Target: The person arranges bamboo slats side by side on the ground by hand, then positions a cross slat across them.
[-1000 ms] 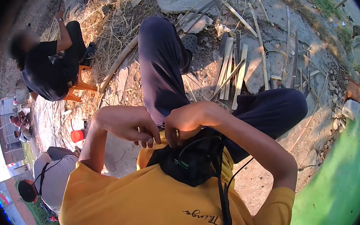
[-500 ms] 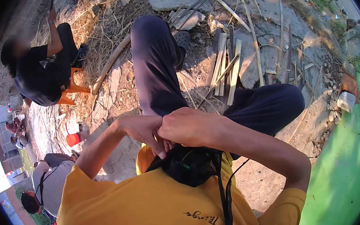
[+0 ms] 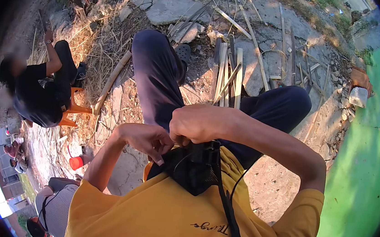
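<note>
A black pouch with a mesh side lies at my waist, on the yellow shirt. My right hand is closed at the pouch's upper edge, its fingertips turned under and mostly hidden. To its left, my left hand has curled fingers, with the thumb against the pouch's dark fabric. Whether anything small sits between those fingers is hidden. A thin pale line curves over the pouch near the left fingertips. From the pouch a black strap runs down across the shirt.
Wooden strips lie beyond my knees. On the left, a person in black sits on an orange stool holding a long blade-like tool. Someone in a striped shirt is lower left, near a red bucket. A green surface borders the right.
My hands have drawn slightly apart; the left has moved down and away from the right. More of the pouch's upper part shows between them. The whole view has shifted a little.
</note>
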Demonstrator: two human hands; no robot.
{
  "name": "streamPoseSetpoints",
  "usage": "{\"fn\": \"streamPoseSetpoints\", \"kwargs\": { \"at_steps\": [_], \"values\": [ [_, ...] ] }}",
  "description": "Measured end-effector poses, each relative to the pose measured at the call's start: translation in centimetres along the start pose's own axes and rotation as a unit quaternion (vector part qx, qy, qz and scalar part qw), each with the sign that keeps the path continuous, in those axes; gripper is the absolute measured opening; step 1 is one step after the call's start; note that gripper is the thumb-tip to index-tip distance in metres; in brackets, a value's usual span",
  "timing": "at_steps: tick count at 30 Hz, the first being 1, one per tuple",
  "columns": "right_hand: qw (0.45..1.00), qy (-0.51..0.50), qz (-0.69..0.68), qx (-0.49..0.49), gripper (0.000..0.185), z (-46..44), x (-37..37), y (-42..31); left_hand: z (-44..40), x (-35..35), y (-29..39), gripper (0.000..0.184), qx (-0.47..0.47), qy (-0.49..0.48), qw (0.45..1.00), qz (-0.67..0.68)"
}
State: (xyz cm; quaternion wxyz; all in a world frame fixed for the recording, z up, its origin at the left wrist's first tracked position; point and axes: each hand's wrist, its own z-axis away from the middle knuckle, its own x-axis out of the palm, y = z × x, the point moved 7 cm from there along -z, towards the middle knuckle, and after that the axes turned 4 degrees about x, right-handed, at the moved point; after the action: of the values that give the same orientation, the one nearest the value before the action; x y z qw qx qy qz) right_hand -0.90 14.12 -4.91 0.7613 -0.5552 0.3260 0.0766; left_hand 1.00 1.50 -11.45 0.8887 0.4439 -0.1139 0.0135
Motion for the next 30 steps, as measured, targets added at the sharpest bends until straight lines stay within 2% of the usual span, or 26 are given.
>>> {"fn": "streamPoseSetpoints", "kwargs": {
  "at_steps": [2,4,8,9,11,13,14,15,16,18,19,21,22,24,26,27,28,29,30],
  "values": [
    [1.0,0.005,-0.026,-0.002,0.017,0.2,0.4,1.0,0.3,-0.1,0.7,0.031,-0.003,-0.005,1.0,0.003],
    [0.996,0.005,-0.078,-0.047,0.021,0.4,0.4,1.1,0.8,-0.2,1.2,0.029,-0.008,-0.004,1.0,0.003],
    [0.997,0.019,-0.057,-0.052,0.019,0.0,0.3,1.3,1.4,-0.6,0.6,0.023,-0.045,-0.01,0.998,-0.033],
    [0.998,0.026,-0.048,-0.044,0.019,0.7,-0.1,1.1,1.6,-0.5,0.2,0.022,-0.057,-0.012,0.998,-0.018],
    [0.996,0.084,0.007,0.036,0.018,2.0,-2.3,1.9,2.1,-0.9,0.4,0.023,-0.05,-0.038,0.993,-0.098],
    [0.983,0.174,0.016,0.062,0.028,5.9,-6.2,1.4,2.9,-1.8,1.0,0.023,-0.05,0.041,0.987,-0.15],
    [0.969,0.244,0.025,0.015,0.027,7.9,-7.8,2.0,3.6,-2.5,2.0,0.026,-0.043,0.089,0.978,-0.183],
    [0.953,0.295,0.053,0.037,0.027,10.5,-9.9,2.0,4.2,-2.8,2.7,0.026,-0.042,0.095,0.978,-0.182],
    [0.933,0.331,0.114,0.078,0.028,13.0,-12.0,1.9,4.9,-4.3,4.2,0.025,-0.021,0.167,0.956,-0.242],
    [0.907,0.39,0.114,0.115,0.028,17.4,-15.4,4.2,6.7,-6.9,8.2,0.023,0.025,0.297,0.902,-0.313],
    [0.897,0.397,0.1,0.168,0.028,19.2,-17.0,6.3,7.3,-8.1,10.5,0.022,0.051,0.356,0.874,-0.327],
    [0.868,0.419,0.078,0.255,0.027,22.4,-20.2,11.3,8.0,-10.5,14.5,0.02,0.143,0.501,0.784,-0.337],
    [0.85,0.434,0.07,0.289,0.027,23.7,-21.2,14.9,7.0,-11.3,15.6,0.02,0.144,0.504,0.783,-0.335],
    [0.811,0.459,0.064,0.356,0.027,26.1,-21.8,24.4,7.4,-12.8,19.1,0.023,0.21,0.64,0.62,-0.402],
    [0.761,0.484,0.069,0.426,0.025,27.6,-18.9,36.0,4.6,-16.1,17.1,0.026,0.183,0.67,0.603,-0.392],
    [0.737,0.454,0.087,0.493,0.024,27.5,-16.3,41.1,3.2,-18.3,15.4,0.028,0.157,0.701,0.58,-0.384],
    [0.753,0.392,0.104,0.518,0.023,26.6,-12.6,46.9,1.5,-19.8,13.4,0.027,0.089,0.711,0.562,-0.414],
    [0.746,0.333,0.007,0.577,0.024,25.6,-8.3,51.3,0.9,-20.2,13.6,0.027,0.09,0.71,0.562,-0.415],
    [0.747,0.291,-0.122,0.585,0.024,24.0,-2.9,56.6,0.2,-20.2,14.0,0.023,0.053,0.716,0.534,-0.447]
  ]
}}
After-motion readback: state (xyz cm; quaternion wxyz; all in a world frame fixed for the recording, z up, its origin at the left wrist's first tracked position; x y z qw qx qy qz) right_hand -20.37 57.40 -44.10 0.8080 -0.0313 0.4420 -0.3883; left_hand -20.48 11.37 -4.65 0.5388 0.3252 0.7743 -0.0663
